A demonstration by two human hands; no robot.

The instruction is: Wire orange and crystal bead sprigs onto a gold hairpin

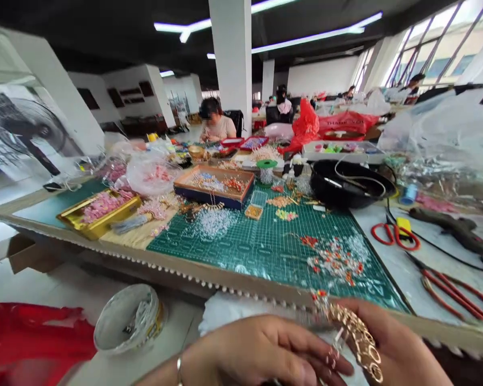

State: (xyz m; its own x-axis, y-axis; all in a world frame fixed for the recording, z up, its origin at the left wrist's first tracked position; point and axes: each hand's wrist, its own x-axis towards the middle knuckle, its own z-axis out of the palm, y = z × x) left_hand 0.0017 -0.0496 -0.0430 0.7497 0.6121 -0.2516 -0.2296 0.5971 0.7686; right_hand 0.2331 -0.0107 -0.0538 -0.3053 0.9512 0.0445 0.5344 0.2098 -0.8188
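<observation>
The table (225,274) bears a green cutting mat (245,252), gold tray (101,229) and red-handled scissors (396,235).

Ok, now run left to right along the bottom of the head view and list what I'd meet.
Red sheet material on the floor → round pale bucket → left hand → gold-coloured rings → right hand.

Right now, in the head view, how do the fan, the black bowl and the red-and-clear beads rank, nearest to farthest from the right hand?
1. Red-and-clear beads: on the green mat, just beyond the right hand.
2. Black bowl: farther back, by the mat's far edge.
3. Fan: far off to the left.
</observation>
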